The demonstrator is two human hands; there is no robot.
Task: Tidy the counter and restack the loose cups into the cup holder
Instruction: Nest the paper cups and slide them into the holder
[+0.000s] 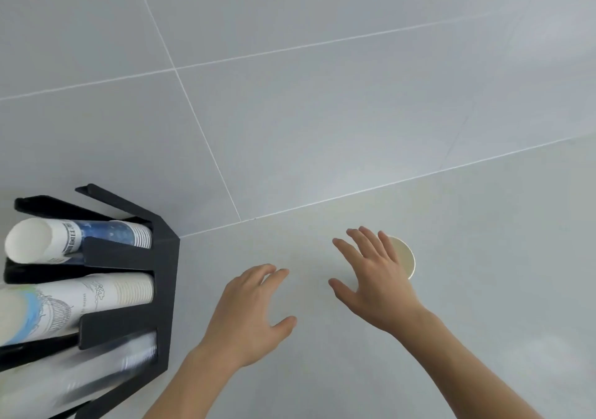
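A black cup holder [164, 276] stands at the left on the pale counter [483, 257]. It holds three stacks lying sideways: blue-printed paper cups [80, 238] on top, white paper cups with a line drawing [96, 296] in the middle, and clear plastic cups [106, 363] below. One loose paper cup [404, 255] stands upright on the counter, mostly hidden behind my right hand [374, 276], which hovers over it with fingers spread. My left hand [251, 312] is open, palm down, above the counter between the holder and the cup.
A grey tiled wall [322, 96] rises behind the counter, meeting it along a seam that runs from the holder up to the right.
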